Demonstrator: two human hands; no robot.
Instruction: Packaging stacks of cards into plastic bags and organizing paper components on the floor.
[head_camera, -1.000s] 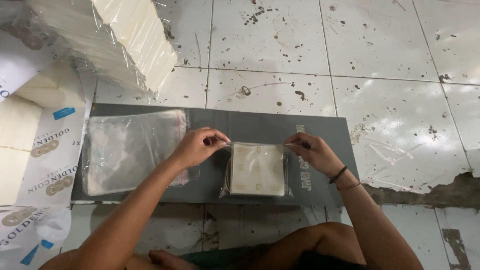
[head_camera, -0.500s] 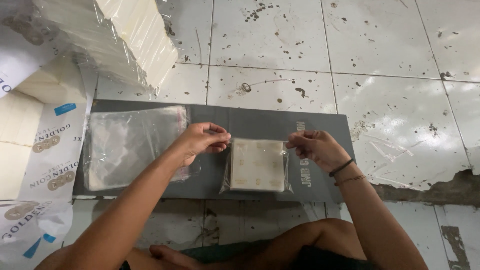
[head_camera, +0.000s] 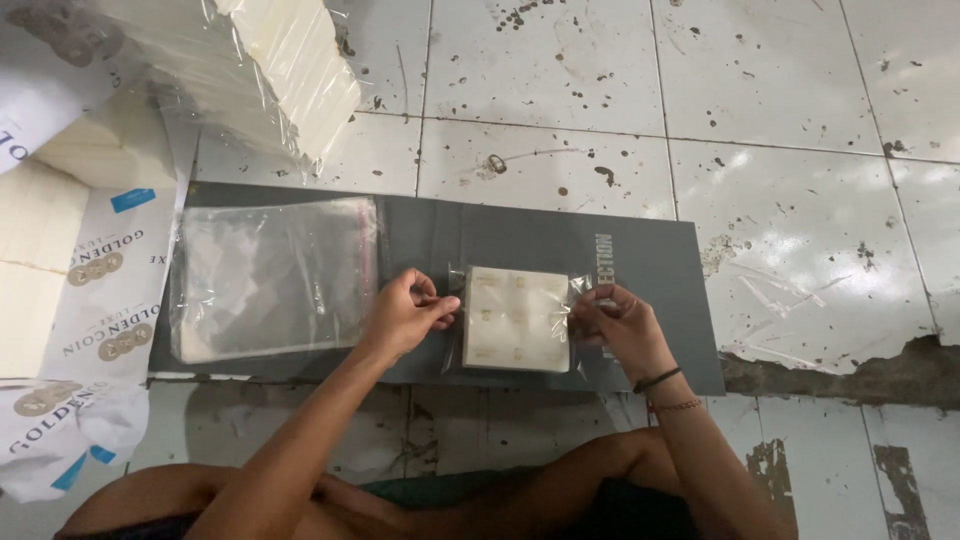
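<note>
Item, centre of the frame: a square stack of cream napkins (head_camera: 516, 318) sleeved in a clear plastic bag (head_camera: 578, 290), lying flat on the dark grey board (head_camera: 660, 262) that you have laid over the floor, apparently to give a clean, even surface for the packing. The stack sits directly between your two hands, with the bag's loose edges sticking out past it on either side, which is likely why you grip there and not on the paper itself. Your left hand (head_camera: 405, 315) is just left of the stack, its fingers (head_camera: 437, 308) pressed together in a pinch on the bag's left edge, just beside the napkins but not on them. Your right hand (head_camera: 618, 328) is just right of the stack, fingers (head_camera: 583, 312) likewise closed in a pinch on the bag's right edge; a dark band and a thin bracelet (head_camera: 662, 390) circle that wrist. Left of centre on the same board: a flat pile of empty clear bags (head_camera: 272, 278), near your left hand, plausibly kept there for easy reach. Upper left of the frame: a large plastic-wrapped block of cream napkins (head_camera: 250, 65), tilted, off the board. Left edge: printed white wrapping paper (head_camera: 110, 300) spread under further cream stacks (head_camera: 40, 250). Beneath everything: a white tiled floor (head_camera: 780, 90), speckled and stained, with a broken, dark patch at lower right. Bottom of the frame: your folded legs, close against the board's near edge.
</note>
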